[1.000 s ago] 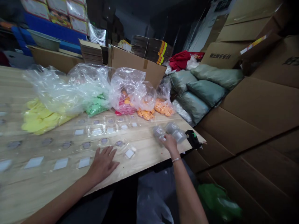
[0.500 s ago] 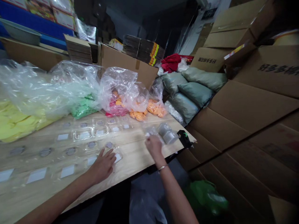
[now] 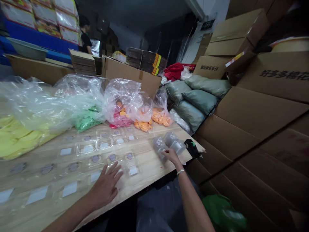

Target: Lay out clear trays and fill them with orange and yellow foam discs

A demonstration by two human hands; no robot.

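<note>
My left hand (image 3: 106, 184) lies low over the table, fingers spread, above the near row of clear plastic containers. It covers part of one of them. Just right of its fingertips sits a clear container (image 3: 131, 164) with a round grey mark and a white label. At the table's right end, my right hand (image 3: 172, 157) pinches the edge of a stack of clear plastic containers (image 3: 159, 143). Beside that stack stand more stacked clear containers (image 3: 178, 147). Farther left, several open containers (image 3: 86, 147) lie in rows with white labels.
Clear bags hold yellow pieces (image 3: 21, 137), green pieces (image 3: 88, 119) and orange pieces (image 3: 161, 116) along the back. A black tape dispenser (image 3: 191, 149) stands at the right corner. Cardboard boxes (image 3: 260, 112) rise on the right. Another person (image 3: 85, 40) is beyond the table.
My right hand has shifted right against the stack and shows more clearly. The container right of my left hand now shows fully. The whole view has tilted slightly, and another person appears at the back.
</note>
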